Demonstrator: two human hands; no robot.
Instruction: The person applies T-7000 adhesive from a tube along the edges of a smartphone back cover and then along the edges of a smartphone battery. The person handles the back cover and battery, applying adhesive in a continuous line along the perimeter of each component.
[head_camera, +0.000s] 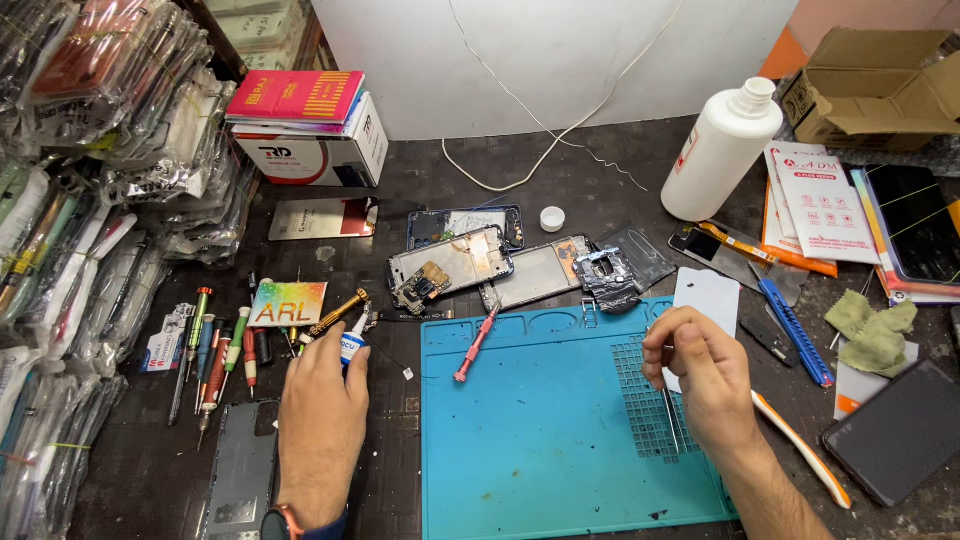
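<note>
Workbench (600, 170) surface is dark and crowded, set against a white wall, with stacks of bagged parts piled along the left edge. One blue silicone mat (540, 440) is laid in front of the person. Behind it, three opened phone frames (450, 262) are counted, though more may be hidden in the clutter. One white plastic bottle (722, 150) is stood upright at the back right, its small white cap (552, 218) lying apart from it. One cardboard box (880, 85) is seen in the far right corner. A row of about seven screwdrivers (215, 355) lies left of the mat, and one pink screwdriver (476, 345) rests on the mat's upper edge, its long axis tilted, tip toward the phones.

The left hand (322, 415) is closed around a small glue tube (352, 345), just left of the mat; the tube's nozzle is pointed up and away from the person. The right hand (700, 375) is pinched on metal tweezers (672, 415) over the mat's gridded right section; their long axis runs nearly straight toward the person, tips down.
</note>
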